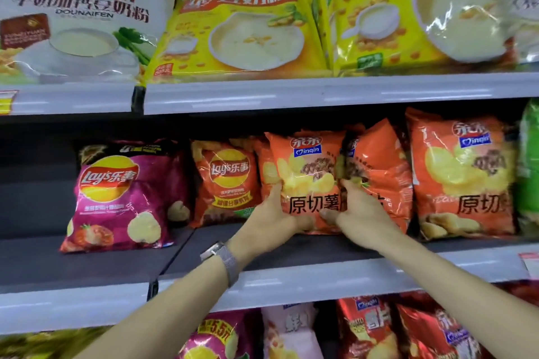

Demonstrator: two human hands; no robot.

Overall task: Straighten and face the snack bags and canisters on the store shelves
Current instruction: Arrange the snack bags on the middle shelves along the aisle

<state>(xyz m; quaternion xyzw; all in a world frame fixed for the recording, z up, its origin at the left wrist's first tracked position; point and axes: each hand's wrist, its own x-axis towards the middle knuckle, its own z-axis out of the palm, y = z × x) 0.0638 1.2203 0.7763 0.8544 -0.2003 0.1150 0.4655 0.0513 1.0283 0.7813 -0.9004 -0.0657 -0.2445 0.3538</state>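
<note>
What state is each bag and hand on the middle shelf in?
Centre Qinqin bag, upright, front facing, held at both edges.
Left hand, grips its left edge.
Right hand, grips its right edge.
Turned Qinqin bag, angled sideways, not faced.
Purple Lay's bag, standing, front facing, untouched.

Three grey metal shelf tiers [320,90] in view. Top tier, 10 to 2 o'clock: one white soybean-powder bag [75,23], two yellow soy-milk powder bags [248,35], one blurred pale pack [522,9] of unclear kind. Middle tier: one magenta Lay's crisp bag [116,195] at 9 o'clock, one orange Lay's crisp bag [227,181], three orange foil Qinqin crisp bags [306,160] from centre toward 3 o'clock, perhaps a fourth half-hidden, one green bag [529,166] at the 3 o'clock edge. Bottom tier, 6 o'clock: one magenta snack bag [215,338], one pale pink bag [287,326], two red Qinqin bags [364,326]. Two bare grips: left grip [271,221], right grip [361,218]. One silver mesh-band wristwatch [221,256].
</note>
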